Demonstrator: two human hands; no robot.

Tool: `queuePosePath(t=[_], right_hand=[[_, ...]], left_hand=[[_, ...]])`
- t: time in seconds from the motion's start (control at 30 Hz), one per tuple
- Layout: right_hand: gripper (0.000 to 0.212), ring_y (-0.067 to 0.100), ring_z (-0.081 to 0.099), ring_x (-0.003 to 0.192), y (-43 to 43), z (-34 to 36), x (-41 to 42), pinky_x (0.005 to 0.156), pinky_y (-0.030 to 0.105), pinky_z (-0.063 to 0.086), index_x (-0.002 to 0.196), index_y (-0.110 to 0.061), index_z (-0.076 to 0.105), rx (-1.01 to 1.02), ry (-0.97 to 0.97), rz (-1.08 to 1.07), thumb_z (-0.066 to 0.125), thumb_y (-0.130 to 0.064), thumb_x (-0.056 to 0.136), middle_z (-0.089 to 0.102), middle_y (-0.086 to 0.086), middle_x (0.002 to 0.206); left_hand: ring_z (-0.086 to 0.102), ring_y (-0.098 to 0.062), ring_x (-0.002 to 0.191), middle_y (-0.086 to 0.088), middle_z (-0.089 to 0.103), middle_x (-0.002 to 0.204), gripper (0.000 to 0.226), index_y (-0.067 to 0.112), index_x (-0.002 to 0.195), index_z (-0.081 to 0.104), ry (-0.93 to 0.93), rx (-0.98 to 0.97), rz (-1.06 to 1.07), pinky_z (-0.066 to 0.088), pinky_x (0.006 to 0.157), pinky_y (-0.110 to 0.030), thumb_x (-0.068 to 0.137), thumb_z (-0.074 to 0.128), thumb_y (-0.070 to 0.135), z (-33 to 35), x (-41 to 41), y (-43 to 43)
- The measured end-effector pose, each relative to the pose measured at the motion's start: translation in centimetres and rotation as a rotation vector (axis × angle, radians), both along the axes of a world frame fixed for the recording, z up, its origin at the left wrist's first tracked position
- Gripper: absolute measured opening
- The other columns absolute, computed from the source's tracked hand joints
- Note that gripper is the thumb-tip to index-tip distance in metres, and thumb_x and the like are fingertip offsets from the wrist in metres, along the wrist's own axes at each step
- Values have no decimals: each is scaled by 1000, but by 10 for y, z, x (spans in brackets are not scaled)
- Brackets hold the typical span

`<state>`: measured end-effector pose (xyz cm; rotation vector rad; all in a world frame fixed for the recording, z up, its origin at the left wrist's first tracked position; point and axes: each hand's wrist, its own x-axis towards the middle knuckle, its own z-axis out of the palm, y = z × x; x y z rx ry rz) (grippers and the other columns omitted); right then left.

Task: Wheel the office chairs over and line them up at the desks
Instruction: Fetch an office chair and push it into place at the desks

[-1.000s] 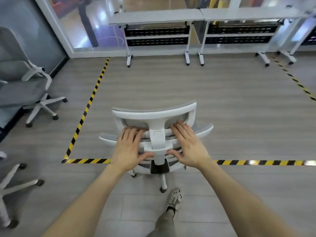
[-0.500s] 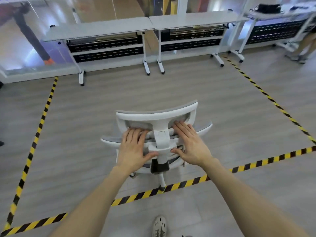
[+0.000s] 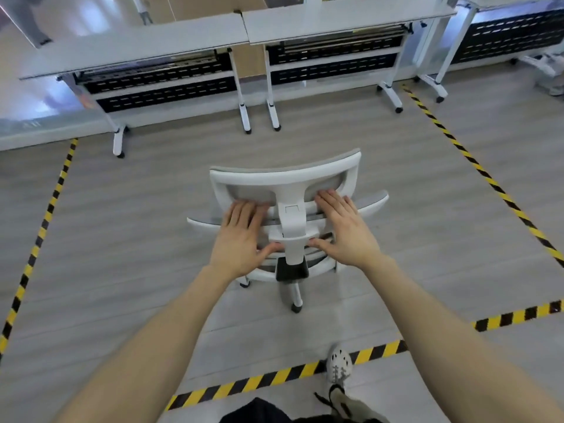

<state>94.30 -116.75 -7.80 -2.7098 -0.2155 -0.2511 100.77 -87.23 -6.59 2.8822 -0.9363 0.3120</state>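
1. Head view, centre: office chair (image 3: 285, 190), white frame with grey mesh, its back toward me, standing on the grey plank floor (image 3: 137, 227) inside the yellow-and-black floor tape (image 3: 39, 239).
2. Left hand (image 3: 242, 236): forearm stretched forward, palm flat on the upper backrest left of the white spine, fingers extended side by side, thumb hooked in toward the spine. Pressing, not clenched.
3. Right hand (image 3: 343, 232): mirrored pose on the right of the spine, fingers spread flat, thumb pointing inward.
4. Desks (image 3: 152, 44): two white-topped units side by side ahead, apart from the chair.
5. Shoe (image 3: 338, 366): light-coloured, planted on the near tape line.
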Motion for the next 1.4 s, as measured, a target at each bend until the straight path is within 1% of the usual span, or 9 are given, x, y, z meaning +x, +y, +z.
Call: queuePosePath(t=[0.13,0.27,0.47,0.57,0.7,0.83,0.93,1.23,1.4], right_hand=[[119,19,11,171,-82,5,72,140,52,9,173,-16,28,2,36,24,68,-82,83,26,1,181],[121,25,15,170,-144,8,134,140,54,10,170,-13,33,13,42,-38,84,-72,78,31,5,177],[127,24,14,170,-244,4,234,139,57,8,169,-14,33,-12,-20,-90,87,-74,72,34,3,175],[132,22,10,171,-293,6,287,139,57,5,172,-16,29,-41,-13,-141,84,-80,71,29,1,178],[132,21,3,172,-361,21,362,139,60,4,174,-20,21,-94,59,-173,74,-89,74,22,1,181],[131,22,4,171,-421,30,423,138,60,5,173,-21,23,-106,97,-219,78,-85,74,22,2,181],[131,22,5,171,-462,29,460,139,59,5,172,-20,26,-82,77,-253,80,-84,72,24,1,180],[131,18,3,172,-606,33,576,139,59,3,173,-26,25,-58,84,-280,80,-84,70,20,-2,182],[132,18,1,172,-694,45,636,140,57,2,174,-26,22,-72,161,-299,88,-75,70,17,-2,183]], left_hand=[[38,-39,152,-11,46,158,100,18,163,42,20,43,44,22,136,-55,92,53,88,2,64,-82],[37,-40,151,-12,47,156,101,17,160,42,41,20,59,22,137,-56,90,52,88,3,124,-158],[39,-41,151,-13,48,156,98,14,159,45,3,-1,41,22,136,-56,92,53,85,-1,231,-264],[40,-41,150,-14,49,155,96,13,159,45,-16,-26,26,21,136,-56,93,53,83,-3,287,-324],[38,-41,152,-15,46,157,98,14,163,41,18,-16,-5,19,137,-57,96,43,85,1,366,-398],[32,-40,158,-16,39,164,92,11,168,32,42,29,-119,15,139,-56,105,35,78,2,439,-453],[33,-40,158,-17,40,165,86,9,169,32,16,22,-150,16,139,-55,109,31,71,3,483,-497],[36,-38,156,-16,42,164,83,9,167,36,-4,56,-130,16,139,-54,111,36,70,6,603,-643],[43,-37,151,-16,50,158,82,10,163,42,23,57,-105,25,137,-54,107,45,70,20,653,-739]])
